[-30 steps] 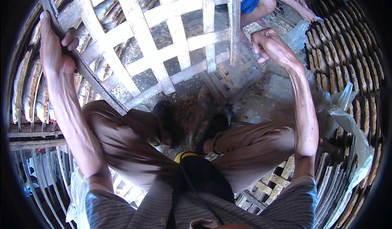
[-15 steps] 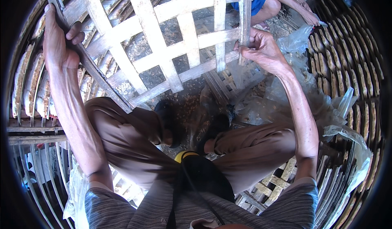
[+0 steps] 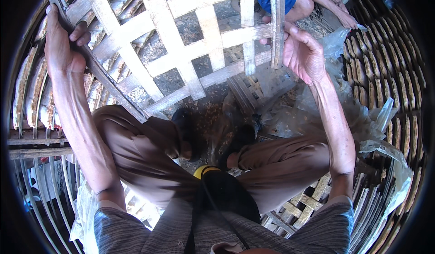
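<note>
A woven lattice panel of pale flat strips (image 3: 181,57), with darker rails along its sides, is held up and tilted above my knees. My left hand (image 3: 63,50) grips its left rail, the thumb lying along the near side and fingertips curled round the other. At the right rail, my right hand (image 3: 304,55) has its palm turned partly toward me and its fingers reaching behind the edge; a fingertip shows through the lattice. Below the panel, another smaller lattice piece (image 3: 247,93) lies on the littered ground near my feet.
Rows of stacked, crusted slatted racks stand to the left (image 3: 29,91) and right (image 3: 376,59). Clear plastic sheeting (image 3: 389,159) drapes at my right. At the upper right, another person in blue shorts (image 3: 290,2) crouches, hands near plastic. A woven lattice (image 3: 310,202) lies beneath my right leg.
My right hand has shifted up and turned, from a pinch on the right rail to fingers behind it. The panel has moved slightly, its right side a little farther right. My left hand keeps its grip.
</note>
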Tool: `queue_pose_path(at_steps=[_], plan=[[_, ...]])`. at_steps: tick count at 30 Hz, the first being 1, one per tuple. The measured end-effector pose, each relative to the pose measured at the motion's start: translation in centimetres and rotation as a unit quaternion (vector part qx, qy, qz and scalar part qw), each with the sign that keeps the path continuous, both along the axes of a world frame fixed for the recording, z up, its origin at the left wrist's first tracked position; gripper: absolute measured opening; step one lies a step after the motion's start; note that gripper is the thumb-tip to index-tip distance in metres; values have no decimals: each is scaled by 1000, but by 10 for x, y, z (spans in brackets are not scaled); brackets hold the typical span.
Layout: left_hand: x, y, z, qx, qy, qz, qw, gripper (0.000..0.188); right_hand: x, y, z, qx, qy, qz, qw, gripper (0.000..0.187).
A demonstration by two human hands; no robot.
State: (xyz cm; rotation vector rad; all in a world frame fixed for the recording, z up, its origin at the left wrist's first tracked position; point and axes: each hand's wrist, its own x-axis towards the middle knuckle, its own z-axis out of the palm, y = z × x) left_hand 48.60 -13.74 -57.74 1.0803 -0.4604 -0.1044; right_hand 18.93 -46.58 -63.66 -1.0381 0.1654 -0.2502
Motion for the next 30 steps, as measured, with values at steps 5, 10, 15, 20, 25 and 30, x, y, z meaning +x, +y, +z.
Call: queue_pose_path(at_steps=[5,10,15,20,25,30], plan=[[-8,-10,2,11,23,27,999,28,-6,-17,-17,-286,77,-41,954,41],[-12,-10,2,33,6,14,999,29,-3,-4,-18,-379,104,-7,920,46],[-22,-19,-1,49,17,33,998,31,-1,-2,-18,-251,65,-49,965,45],[-28,-23,0,52,9,23,998,31,-1,-6,-9,-376,126,-97,913,36],[-24,-22,-2,74,-3,22,997,33,-2,-5,-11,-346,45,-79,934,37],[-24,-24,-5,88,-11,18,996,36,-3,-9,-10,-215,-14,-78,973,34]])
